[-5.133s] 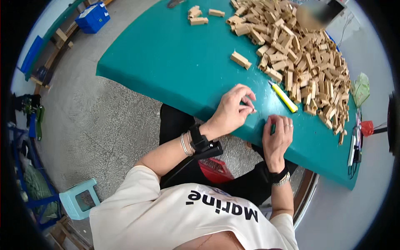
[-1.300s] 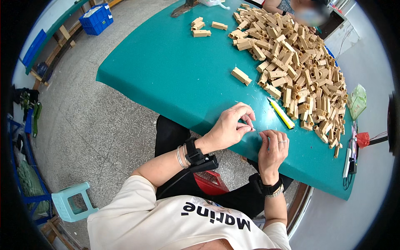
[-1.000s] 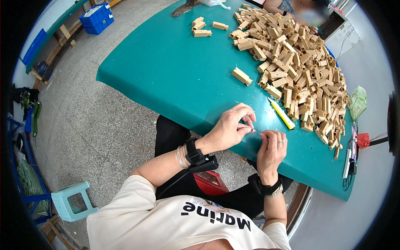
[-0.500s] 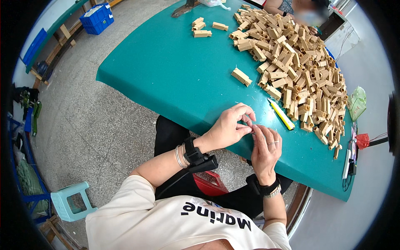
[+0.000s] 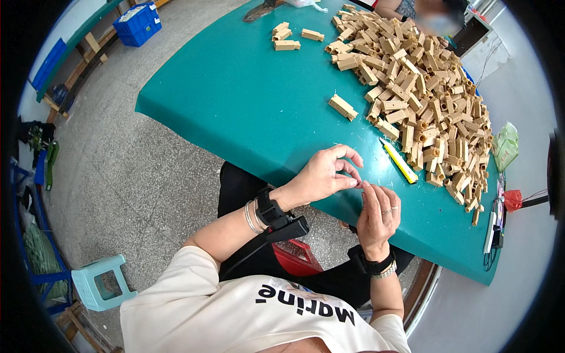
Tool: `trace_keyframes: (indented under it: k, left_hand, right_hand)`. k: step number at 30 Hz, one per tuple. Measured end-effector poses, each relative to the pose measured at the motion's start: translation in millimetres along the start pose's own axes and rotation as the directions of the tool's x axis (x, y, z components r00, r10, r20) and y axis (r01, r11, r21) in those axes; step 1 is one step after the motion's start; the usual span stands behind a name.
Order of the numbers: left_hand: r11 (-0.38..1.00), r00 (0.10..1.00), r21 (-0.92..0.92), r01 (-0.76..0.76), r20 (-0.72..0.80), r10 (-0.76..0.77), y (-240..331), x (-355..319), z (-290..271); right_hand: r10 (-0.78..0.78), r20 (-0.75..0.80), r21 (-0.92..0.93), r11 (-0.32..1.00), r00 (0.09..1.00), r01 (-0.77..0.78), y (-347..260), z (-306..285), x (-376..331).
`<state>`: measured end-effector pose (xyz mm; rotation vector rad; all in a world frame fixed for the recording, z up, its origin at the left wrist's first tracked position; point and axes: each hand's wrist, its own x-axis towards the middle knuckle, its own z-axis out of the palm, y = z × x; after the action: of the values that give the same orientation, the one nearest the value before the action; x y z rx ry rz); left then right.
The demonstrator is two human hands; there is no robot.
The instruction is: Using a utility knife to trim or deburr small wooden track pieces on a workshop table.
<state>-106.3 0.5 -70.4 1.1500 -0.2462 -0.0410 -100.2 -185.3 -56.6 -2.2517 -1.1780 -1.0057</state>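
Over the near edge of the green table my left hand [image 5: 321,176] pinches with thumb and a fingertip, its other fingers raised and curved. Beside it my right hand [image 5: 377,215], with a ring on one finger, has its fingers pressed together. The fingertips of both hands meet at a tiny dark reddish bit too small to name. A yellow utility knife [image 5: 399,161] lies on the table just beyond my right hand. One tan block-shaped piece [image 5: 343,107] lies apart, ahead of my hands.
A big heap of tan hollow pieces [image 5: 418,100] covers the right of the green table [image 5: 223,100]. Several more pieces [image 5: 286,45] lie at the far side. A person's arm [image 5: 388,8] is behind the heap. A power strip [image 5: 489,231] sits at the right edge; a stool [image 5: 103,285] stands left.
My hands have shifted slightly to the right. The fingertips are a little further apart, and the small reddish bit between them shows more plainly. The knife and the pieces rest as before.
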Motion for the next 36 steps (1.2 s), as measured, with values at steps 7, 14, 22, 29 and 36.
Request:
trace_keyframes:
  k: [7,14,22,29,36]
  left_hand:
    - [0.998,0.999,-0.059,0.024,0.024,-0.022,2,1,-1]
    - [0.997,1.0,-0.072,0.013,0.025,-0.012,2,0,0]
    - [0.986,0.998,-0.156,0.056,-0.023,-0.061,3,1,1]
    - [0.997,0.999,-0.066,-0.035,-0.028,0.033,-1,-1,0]
    - [0.989,0.999,-0.142,-0.038,0.004,0.039,-1,0,0]
  right_hand:
    - [0.01,-0.015,0.014,1.0,1.0,-0.01,1,0,-2]
    - [0.011,-0.029,0.009,1.0,1.0,-0.01,1,3,-6]
    - [0.032,-0.018,-0.037,0.999,0.999,-0.033,8,-6,-14]
    - [0.254,-0.102,-0.309,0.911,0.962,-0.273,57,-52,-49]
    - [0.571,-0.177,-0.397,0.704,0.802,-0.588,109,-105,-100]
